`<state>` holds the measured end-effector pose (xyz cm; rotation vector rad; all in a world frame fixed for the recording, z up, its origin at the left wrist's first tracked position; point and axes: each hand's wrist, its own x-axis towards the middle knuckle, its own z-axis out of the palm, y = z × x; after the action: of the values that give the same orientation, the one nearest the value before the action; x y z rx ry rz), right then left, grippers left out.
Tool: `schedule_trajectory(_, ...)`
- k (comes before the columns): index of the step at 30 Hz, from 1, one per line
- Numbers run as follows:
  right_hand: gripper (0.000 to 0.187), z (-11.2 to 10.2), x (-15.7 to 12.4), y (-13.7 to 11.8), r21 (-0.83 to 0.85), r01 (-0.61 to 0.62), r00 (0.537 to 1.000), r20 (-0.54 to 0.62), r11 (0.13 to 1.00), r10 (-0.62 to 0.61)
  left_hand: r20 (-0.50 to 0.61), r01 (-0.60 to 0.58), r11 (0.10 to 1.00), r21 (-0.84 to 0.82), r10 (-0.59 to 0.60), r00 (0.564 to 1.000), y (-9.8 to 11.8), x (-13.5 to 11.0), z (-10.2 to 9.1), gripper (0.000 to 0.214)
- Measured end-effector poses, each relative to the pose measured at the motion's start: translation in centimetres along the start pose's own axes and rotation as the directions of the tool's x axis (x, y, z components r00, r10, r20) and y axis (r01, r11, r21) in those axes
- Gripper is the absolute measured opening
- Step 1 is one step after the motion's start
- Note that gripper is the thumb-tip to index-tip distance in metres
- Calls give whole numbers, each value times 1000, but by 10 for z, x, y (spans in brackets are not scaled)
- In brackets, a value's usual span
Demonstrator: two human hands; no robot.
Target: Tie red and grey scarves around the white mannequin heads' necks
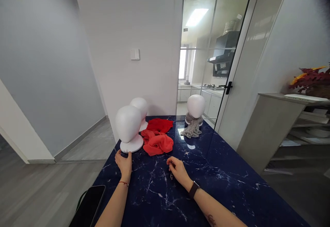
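Observation:
A white foam mannequin head [128, 124] stands upright on its round base at the table's left side. My left hand [124, 163] has thumb and fingers at the front edge of that base, gripping it. Loosely curled, my right hand [178, 170] hovers over or rests on the dark table, with nothing visible in it. Just beyond it lies a crumpled light red scarf [158, 144], and behind that a deeper red cloth [160, 125]. A second mannequin head [140, 106] is partly hidden behind the first. At the far right, a third mannequin head [196, 105] wears a grey scarf [193, 127] round its neck.
The blue marbled table [216, 182] has a black phone [89, 204] at its left edge. Behind stand a wall and a glass door [203, 58] with a black handle. To the right is a shelf unit [278, 117] with flowers [308, 79] on top.

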<state>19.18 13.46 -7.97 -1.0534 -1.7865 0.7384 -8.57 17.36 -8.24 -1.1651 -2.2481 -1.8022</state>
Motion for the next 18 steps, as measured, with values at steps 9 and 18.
schedule_trajectory(9,21,1,-1,-3,-15,8,1000,23,1000,-7,46,-20,1000,-5,20,999,1,-1,-1,47)
schedule_trajectory(18,24,4,5,-8,-162,104,994,-24,981,-110,77,-4,1000,4,4,997,2,3,4,59)
